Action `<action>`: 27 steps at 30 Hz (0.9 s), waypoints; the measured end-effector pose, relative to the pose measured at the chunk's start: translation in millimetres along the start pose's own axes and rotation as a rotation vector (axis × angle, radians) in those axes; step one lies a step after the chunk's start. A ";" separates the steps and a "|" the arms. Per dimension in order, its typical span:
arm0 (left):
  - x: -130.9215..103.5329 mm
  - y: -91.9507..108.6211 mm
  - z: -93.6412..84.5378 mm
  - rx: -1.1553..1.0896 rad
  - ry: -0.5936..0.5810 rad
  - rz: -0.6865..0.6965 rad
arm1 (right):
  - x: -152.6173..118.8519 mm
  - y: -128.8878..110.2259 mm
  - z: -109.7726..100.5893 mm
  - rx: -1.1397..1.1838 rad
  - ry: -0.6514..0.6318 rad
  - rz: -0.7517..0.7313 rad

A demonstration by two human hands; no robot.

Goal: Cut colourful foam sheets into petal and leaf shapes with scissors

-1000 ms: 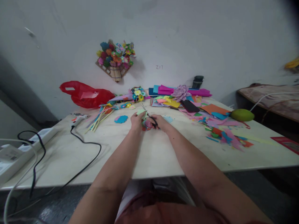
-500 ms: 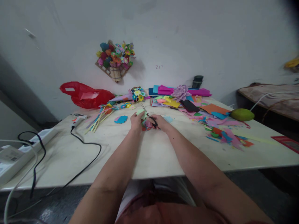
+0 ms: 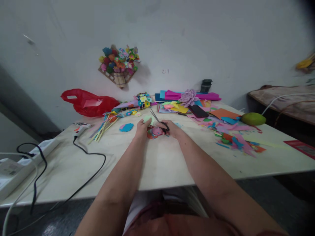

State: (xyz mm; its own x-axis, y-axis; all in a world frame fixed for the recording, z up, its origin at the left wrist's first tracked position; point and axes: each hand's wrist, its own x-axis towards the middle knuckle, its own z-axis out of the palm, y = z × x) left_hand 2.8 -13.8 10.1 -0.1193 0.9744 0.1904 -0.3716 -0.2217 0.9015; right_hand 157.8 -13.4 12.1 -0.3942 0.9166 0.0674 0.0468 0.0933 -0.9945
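Observation:
Over the middle of the table, my left hand [image 3: 142, 127] pinches a pale green paper or foam piece [image 3: 148, 120] between thumb and fingers. Black-handled scissors [image 3: 155, 115] are gripped in my right hand [image 3: 171, 128]; their blades point up and to the left, slightly parted, beside the green piece. Beneath my hands lie round patterned pieces [image 3: 153, 132] in pink and red, partly hidden. To the left of my left hand rests a blue scalloped cutout [image 3: 127, 127] with a pink edge showing.
A glue gun [image 3: 82, 128] with a black cord lies left, near a white power strip [image 3: 41, 154]. Thin strips [image 3: 103, 127] and a red plastic bag [image 3: 91, 103] are behind. On the right are colored scraps [image 3: 238, 144], a dark phone-like slab [image 3: 198, 111] and a green mango-like fruit [image 3: 253, 119].
The scissors have swung away from the green piece, to the right, and their blades show more fully. More of the round pieces below is visible. The view has shifted slightly.

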 end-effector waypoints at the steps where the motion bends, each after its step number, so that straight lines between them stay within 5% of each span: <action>1: 0.0 -0.3 -0.2 0.028 -0.019 -0.001 | 0.7 1.0 -1.0 0.003 -0.002 -0.006; 16: -0.7 -3.5 -0.9 0.117 -0.145 -0.006 | 10.4 5.4 -6.7 0.092 0.201 -0.075; 27: 0.3 -4.0 -1.7 0.138 -0.177 -0.003 | 12.7 10.8 -9.3 0.094 0.155 -0.109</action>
State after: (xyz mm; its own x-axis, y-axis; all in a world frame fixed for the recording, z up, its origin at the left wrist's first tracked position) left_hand 2.7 -12.7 5.9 0.0493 0.9690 0.2422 -0.2409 -0.2238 0.9444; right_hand 161.8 2.9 3.0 -0.2463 0.9525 0.1791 -0.0767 0.1651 -0.9833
